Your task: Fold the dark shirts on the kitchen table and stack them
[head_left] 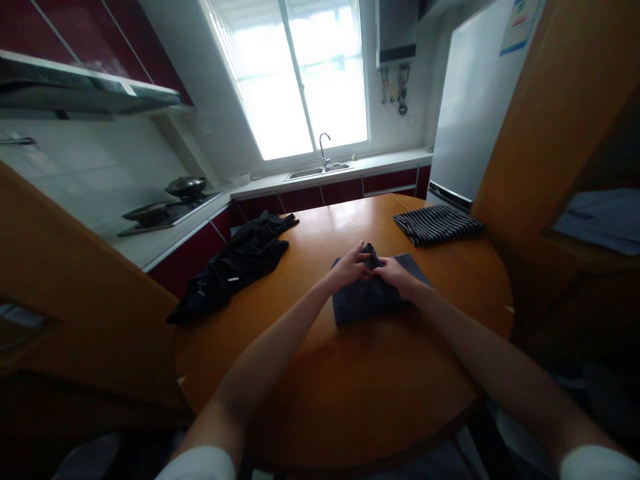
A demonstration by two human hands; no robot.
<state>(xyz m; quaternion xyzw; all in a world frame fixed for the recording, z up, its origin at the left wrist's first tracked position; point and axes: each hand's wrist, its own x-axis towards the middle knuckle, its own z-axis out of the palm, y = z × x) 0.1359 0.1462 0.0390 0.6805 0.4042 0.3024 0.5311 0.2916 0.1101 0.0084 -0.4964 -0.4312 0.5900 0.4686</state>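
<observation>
A dark blue-grey garment (pixel 367 300), folded into a rough rectangle, lies on the round wooden table (pixel 320 373) in front of me. My left hand (pixel 351 265) reaches its upper left part, fingers bent around a raised dark bit of the cloth. From the right, my right hand (pixel 394 272) pinches the same raised fabric, close to the left fingertips. Both hands rest over the garment and hide part of its upper edge. What kind of garment it is cannot be made out.
Crumpled black clothing (pixel 245 260) lies along the table's left edge. A folded black-and-white striped cloth (pixel 437 225) sits at the far right. Beyond the table are a counter with a sink (pixel 320 172), a stove with pans (pixel 186 187) and a fridge (pixel 480 100).
</observation>
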